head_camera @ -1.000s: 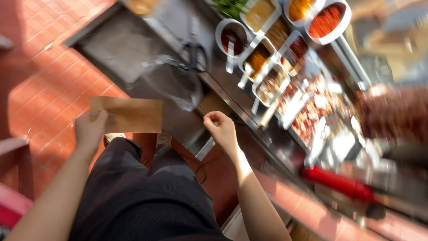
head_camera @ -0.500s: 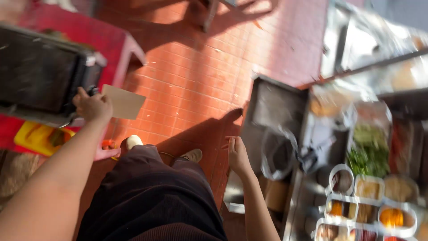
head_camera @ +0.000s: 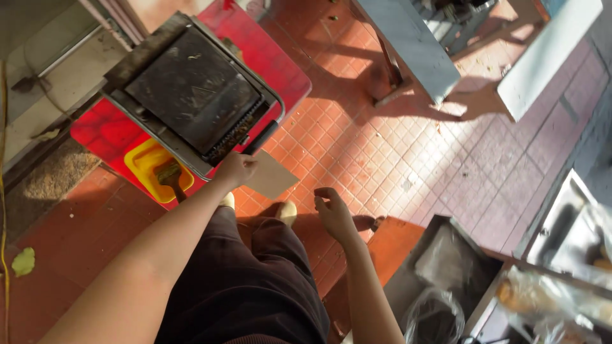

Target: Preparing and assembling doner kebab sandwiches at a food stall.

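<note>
Brown paper first: I see a flat, plain brown paper sleeve (head_camera: 273,176) pinched at its near corner by the left hand (head_camera: 236,169), fingers clamped together on it. It hangs over the red tiled floor (head_camera: 408,140), just beside the front edge of the black contact grill (head_camera: 191,89). I can make out no label on the sleeve from here.

The grill is shut, its dark lid scuffed, a black handle running along the side nearest the sleeve. It sits on a red table (head_camera: 280,64). Tucked at the grill's near side is a yellow tray (head_camera: 143,165) with a dark brush (head_camera: 171,177) lying in it.

My right hand (head_camera: 331,210) floats lower, fingers loosely curled and apart, gripping nothing, above the tiles and my dark trousers (head_camera: 248,280).

Down right, a metal counter tray (head_camera: 446,261) shows, with a clear plastic bag (head_camera: 437,315) at its near end and more clear-wrapped food (head_camera: 548,296) beside it; what is inside is too blurred for me to tell. At top stands a grey metal table (head_camera: 414,44), throwing shadow over the sunlit tiles.
</note>
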